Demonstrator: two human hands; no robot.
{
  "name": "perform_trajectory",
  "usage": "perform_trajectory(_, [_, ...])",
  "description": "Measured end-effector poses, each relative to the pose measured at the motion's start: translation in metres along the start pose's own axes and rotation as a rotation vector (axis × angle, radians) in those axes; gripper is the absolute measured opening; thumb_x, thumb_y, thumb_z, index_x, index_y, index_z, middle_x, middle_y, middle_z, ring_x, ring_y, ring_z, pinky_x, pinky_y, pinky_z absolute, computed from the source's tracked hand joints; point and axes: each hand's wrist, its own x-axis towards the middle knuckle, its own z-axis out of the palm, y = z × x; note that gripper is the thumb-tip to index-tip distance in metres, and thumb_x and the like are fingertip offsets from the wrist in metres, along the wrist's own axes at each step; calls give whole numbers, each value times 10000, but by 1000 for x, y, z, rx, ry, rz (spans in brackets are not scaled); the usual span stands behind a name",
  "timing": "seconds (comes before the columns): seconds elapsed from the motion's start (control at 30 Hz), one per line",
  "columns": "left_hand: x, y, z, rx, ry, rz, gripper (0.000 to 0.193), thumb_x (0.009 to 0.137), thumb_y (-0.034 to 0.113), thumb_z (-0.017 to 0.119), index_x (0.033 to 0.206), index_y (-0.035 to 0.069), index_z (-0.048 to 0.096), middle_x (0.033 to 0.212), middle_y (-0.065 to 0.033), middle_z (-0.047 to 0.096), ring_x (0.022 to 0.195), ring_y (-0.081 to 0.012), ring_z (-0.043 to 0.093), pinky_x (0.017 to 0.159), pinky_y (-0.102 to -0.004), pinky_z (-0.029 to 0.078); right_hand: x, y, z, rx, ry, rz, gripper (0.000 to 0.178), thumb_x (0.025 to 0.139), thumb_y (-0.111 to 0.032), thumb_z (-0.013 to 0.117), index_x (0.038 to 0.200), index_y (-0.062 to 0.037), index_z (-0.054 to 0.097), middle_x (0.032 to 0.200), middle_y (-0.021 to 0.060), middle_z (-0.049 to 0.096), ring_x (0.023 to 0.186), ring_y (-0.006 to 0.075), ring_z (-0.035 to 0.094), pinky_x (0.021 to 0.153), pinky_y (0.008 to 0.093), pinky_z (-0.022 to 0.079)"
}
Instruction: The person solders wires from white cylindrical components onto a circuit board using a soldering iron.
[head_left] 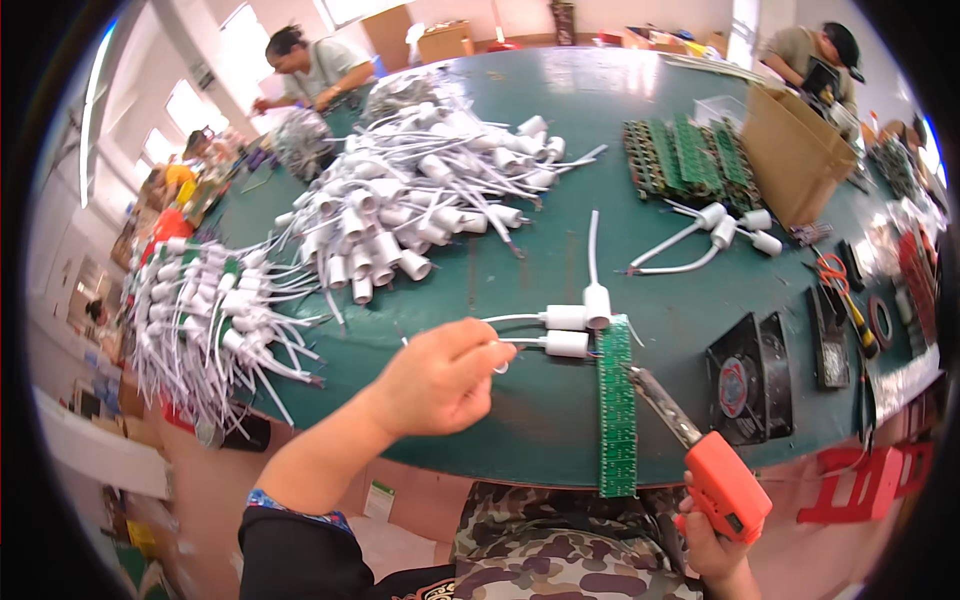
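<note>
Just left of the green circuit-board strip (618, 408) on the desk (540, 425), the left hand (440, 380) pinches a white cable (530, 341) whose socket (567, 345) points its thin wires at the strip's edge; to the strip's right, the right hand (712, 548) is wrapped around a red soldering iron (728, 488), tip just beside the board. Soldering seems in hand; the next move likely calls for steady wires under the tip. Beyond the strip, leftward, white sockets (400, 215) lie heaped.
</note>
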Motion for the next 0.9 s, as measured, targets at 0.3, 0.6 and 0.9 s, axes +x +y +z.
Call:
perform_trajectory(0.3, [24,7,78,-125,55,11,319,730,-44,705,1029,34,627,1017,-124,630,815,-295,638,711,-383,546,32,-25,9,-173,-97,-324,290,878,-105,710,1119,52,672,977,133,722,725,187,694,692,315,569])
perform_trajectory(0.6, [30,11,95,152,134,1,268,723,0,753,954,61,630,987,-83,646,859,-286,629,751,-405,480,32,-4,3,-278,-99,-462,610,768,-125,844,1268,95,574,1086,209,733,834,316,752,744,367,599])
perform_trajectory(0.9, [39,9,104,73,210,36,274,694,27,772,922,92,633,1079,-63,639,1022,-306,613,903,-471,442,35,-3,4,-367,-137,-476,613,759,-124,852,1270,73,577,1142,226,715,867,326,756,765,377,607])
